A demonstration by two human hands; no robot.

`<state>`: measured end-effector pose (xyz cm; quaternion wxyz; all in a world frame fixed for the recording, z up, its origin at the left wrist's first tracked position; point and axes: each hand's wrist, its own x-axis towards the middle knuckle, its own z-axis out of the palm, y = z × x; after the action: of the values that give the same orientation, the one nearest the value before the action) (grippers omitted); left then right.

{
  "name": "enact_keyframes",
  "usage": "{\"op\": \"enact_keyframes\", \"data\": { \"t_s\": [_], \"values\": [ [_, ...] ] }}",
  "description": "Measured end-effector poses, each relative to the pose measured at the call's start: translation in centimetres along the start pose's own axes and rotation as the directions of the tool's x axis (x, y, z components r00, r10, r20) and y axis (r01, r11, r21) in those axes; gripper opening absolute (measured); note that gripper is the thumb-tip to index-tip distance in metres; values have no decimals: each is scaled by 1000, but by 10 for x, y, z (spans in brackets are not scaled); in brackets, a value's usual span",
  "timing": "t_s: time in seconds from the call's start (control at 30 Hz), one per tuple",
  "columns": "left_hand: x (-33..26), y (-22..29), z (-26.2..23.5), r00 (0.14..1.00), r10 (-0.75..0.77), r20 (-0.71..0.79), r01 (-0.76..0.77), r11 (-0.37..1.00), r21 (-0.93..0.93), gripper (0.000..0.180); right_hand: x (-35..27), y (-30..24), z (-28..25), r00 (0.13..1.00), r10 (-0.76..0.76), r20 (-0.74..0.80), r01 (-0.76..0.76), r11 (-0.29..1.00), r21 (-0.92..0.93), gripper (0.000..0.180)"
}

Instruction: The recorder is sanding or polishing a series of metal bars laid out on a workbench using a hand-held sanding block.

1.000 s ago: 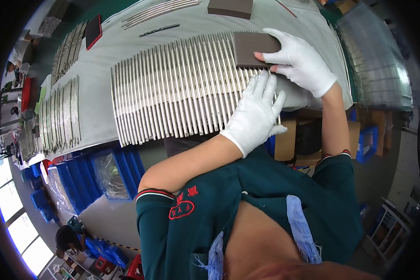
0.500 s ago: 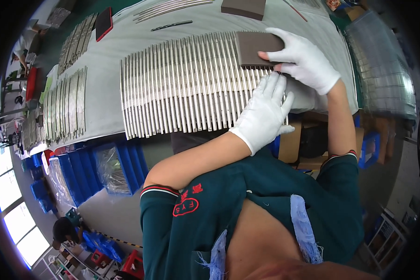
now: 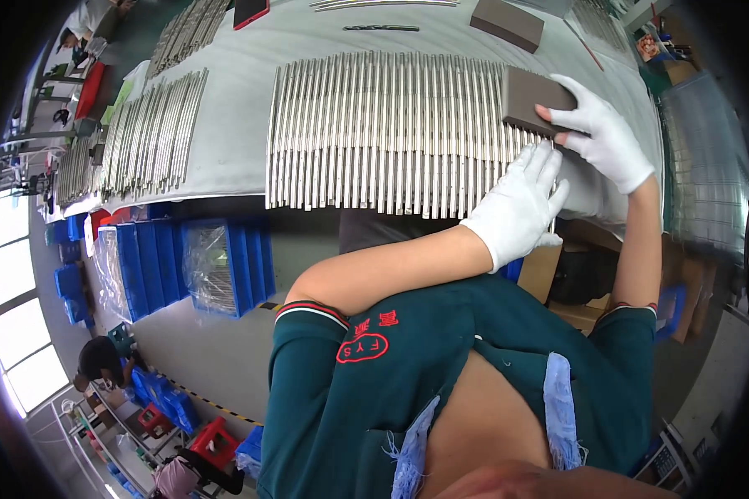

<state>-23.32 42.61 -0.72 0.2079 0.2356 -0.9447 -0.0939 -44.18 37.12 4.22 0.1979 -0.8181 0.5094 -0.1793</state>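
Note:
A long row of slim silver metal rods (image 3: 374,133) lies side by side on the pale table cover. My right hand (image 3: 603,137), in a white glove with bare thumb and fingertip, grips a brown-grey rectangular block (image 3: 531,98) resting on the far part of the rods at the row's right end. Nearer to me, my left hand (image 3: 516,208), also gloved, lies flat with its fingers stretched over the near part of the rightmost rods. The rods under the block and under my left palm are hidden.
A second brown-grey block (image 3: 508,25) and a dark drill bit (image 3: 381,28) lie farther back. More rods (image 3: 154,133) are laid out at the left, near a red-edged phone (image 3: 250,12). Blue crates (image 3: 151,270) stand below the table's edge. Another person (image 3: 104,362) is at lower left.
The whole view has swung, so the table and rods appear farther right and straighter. Both hands and the block keep nearly the same place on the row.

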Motion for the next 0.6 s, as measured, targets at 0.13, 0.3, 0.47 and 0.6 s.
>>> {"op": "enact_keyframes", "data": {
  "t_s": [0.13,0.3,0.47,0.6],
  "values": [
    [2,3,-3,1000,-3,-18,3,1000,-16,74,-4,-9,2,997,76,-31,-73,993,91,44],
    [5,1,-2,1000,5,24,-3,997,-72,73,60,-35,42,969,-233,-88,204,946,-254,52],
    [-1,-2,-7,997,14,78,-10,999,-53,82,76,-22,9,750,-97,-654,104,994,-28,53],
    [-4,-8,-15,991,49,128,-41,997,-68,93,78,49,-14,573,250,-781,68,935,349,57]
  ]
}}
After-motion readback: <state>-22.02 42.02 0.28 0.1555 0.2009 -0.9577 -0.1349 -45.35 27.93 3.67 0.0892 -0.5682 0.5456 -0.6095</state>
